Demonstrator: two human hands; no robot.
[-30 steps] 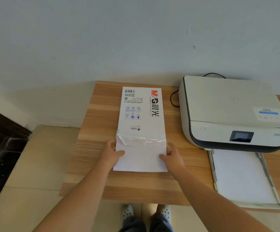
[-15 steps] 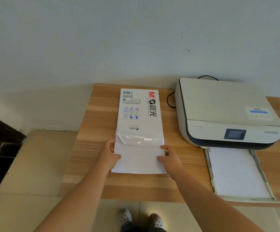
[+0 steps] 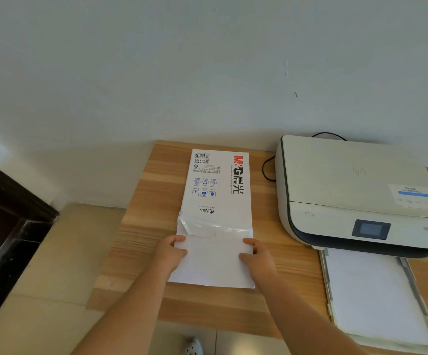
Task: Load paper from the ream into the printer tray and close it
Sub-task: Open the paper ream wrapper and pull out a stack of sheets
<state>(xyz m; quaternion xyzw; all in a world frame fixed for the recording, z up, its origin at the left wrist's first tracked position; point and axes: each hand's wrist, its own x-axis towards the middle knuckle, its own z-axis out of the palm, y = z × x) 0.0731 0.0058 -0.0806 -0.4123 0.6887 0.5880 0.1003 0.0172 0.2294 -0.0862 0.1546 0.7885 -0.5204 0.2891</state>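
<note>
A white ream of paper [image 3: 218,183] with red and black print lies lengthwise on the wooden desk [image 3: 141,226], its near end torn open. White sheets [image 3: 212,265] stick out of that end toward me. My left hand [image 3: 169,254] grips the left edge of the sheets and my right hand [image 3: 256,257] grips the right edge. To the right stands a white printer [image 3: 356,196] with a small dark screen. Its paper tray [image 3: 410,278] is pulled out toward me and holds white paper.
A black cable [image 3: 268,167] curls behind the printer's left side. The wall runs right behind the desk. Left of the desk lie a tiled floor [image 3: 54,278] and dark wooden furniture [image 3: 3,226]. A white shoe [image 3: 193,347] shows below the desk edge.
The camera has tilted up and drifted left, so desk and printer sit lower in view. Both hands stay at the sheets' edges, and the sheets look slightly further out of the wrapper.
</note>
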